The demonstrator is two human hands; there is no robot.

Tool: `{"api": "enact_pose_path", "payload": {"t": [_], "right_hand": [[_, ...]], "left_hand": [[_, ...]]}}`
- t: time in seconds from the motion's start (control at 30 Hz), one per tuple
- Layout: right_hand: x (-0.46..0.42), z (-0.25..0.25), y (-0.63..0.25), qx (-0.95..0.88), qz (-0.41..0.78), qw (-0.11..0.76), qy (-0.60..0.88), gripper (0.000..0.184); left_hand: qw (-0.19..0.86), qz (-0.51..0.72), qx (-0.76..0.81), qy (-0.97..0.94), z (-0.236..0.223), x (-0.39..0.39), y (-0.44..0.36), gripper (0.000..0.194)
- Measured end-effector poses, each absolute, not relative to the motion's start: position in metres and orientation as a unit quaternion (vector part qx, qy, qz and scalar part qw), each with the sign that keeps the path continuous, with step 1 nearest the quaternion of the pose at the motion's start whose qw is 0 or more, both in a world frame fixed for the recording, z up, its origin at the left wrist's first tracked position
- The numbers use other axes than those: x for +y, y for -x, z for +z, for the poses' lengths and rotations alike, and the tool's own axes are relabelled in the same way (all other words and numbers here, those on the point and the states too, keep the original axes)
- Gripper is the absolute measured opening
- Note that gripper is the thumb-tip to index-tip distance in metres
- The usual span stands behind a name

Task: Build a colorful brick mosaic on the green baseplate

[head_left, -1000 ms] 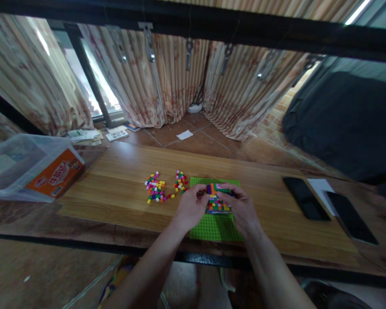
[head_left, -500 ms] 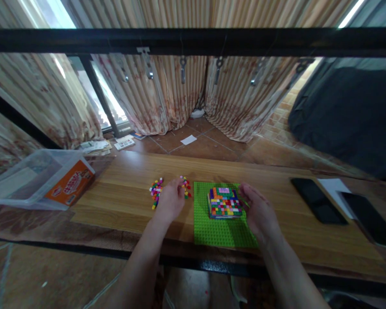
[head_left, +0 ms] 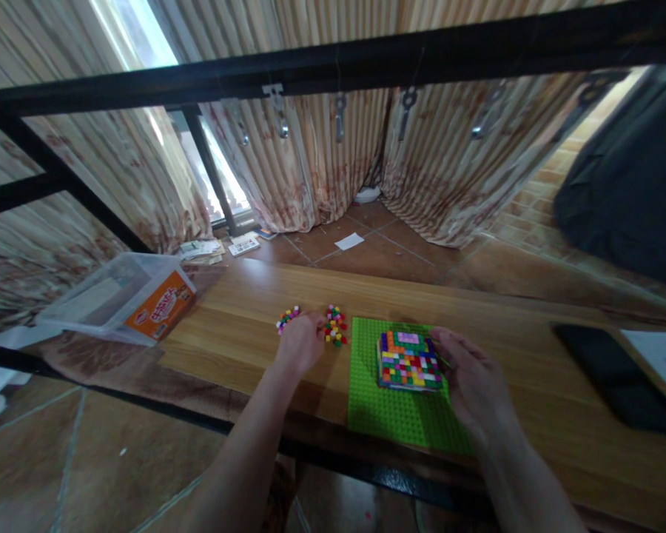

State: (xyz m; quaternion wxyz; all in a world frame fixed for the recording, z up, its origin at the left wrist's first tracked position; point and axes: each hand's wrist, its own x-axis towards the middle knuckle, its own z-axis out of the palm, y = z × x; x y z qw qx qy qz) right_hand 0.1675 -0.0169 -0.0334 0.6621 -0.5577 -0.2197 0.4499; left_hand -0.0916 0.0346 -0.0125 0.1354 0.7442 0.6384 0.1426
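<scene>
Small multicoloured toy building bricks lie in a left pile (head_left: pixel 288 317) and a right pile (head_left: pixel 336 326) on the wooden tabletop. My left hand (head_left: pixel 301 344) is between them, partly covering the left pile. Its fingers are bent together by the right pile's edge; whatever they hold is hidden. A low block of bricks (head_left: pixel 408 363), with a pink patch on top, stands on a green studded baseplate (head_left: pixel 374 414). At its right side is my right hand (head_left: pixel 473 374), fingers curved and thumb apart, with green showing in the gap. Its fingertips are close to the block's back right corner; contact is unclear.
A clear plastic box (head_left: pixel 105 300) with an orange label stands at the left end. On the right lie a dark phone (head_left: pixel 616 374) and white paper (head_left: pixel 658 355). A black metal bar (head_left: pixel 366 70) with hanging hooks crosses above the table.
The view has turned and tilted, shifting the scene. Relative to the piles, my left hand has moved left, uncovering more of the right one. My right hand stays beside the brick block.
</scene>
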Motion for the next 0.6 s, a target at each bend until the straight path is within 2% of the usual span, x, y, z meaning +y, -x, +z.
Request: {"api": "enact_pose_path", "payload": {"t": [0.23, 0.33, 0.47, 0.6], "right_hand": [[-0.017, -0.035, -0.171, -0.239, 0.44, 0.659, 0.56, 0.027], [-0.019, -0.027, -0.168, -0.283, 0.362, 0.668, 0.585, 0.024], [-0.031, -0.003, -0.153, -0.471, 0.207, 0.641, 0.569, 0.013], [-0.047, 0.015, -0.135, -0.615, 0.251, 0.569, 0.485, 0.01]], "left_hand": [[0.117, 0.139, 0.652, -0.736, -0.015, 0.037, 0.084, 0.021], [0.14, 0.19, 0.642, -0.729, -0.012, 0.037, 0.085, 0.019], [0.285, 0.32, 0.535, -0.729, -0.002, 0.022, 0.078, 0.012], [0.452, 0.378, 0.411, -0.696, 0.01, -0.005, 0.056, 0.01]]}}
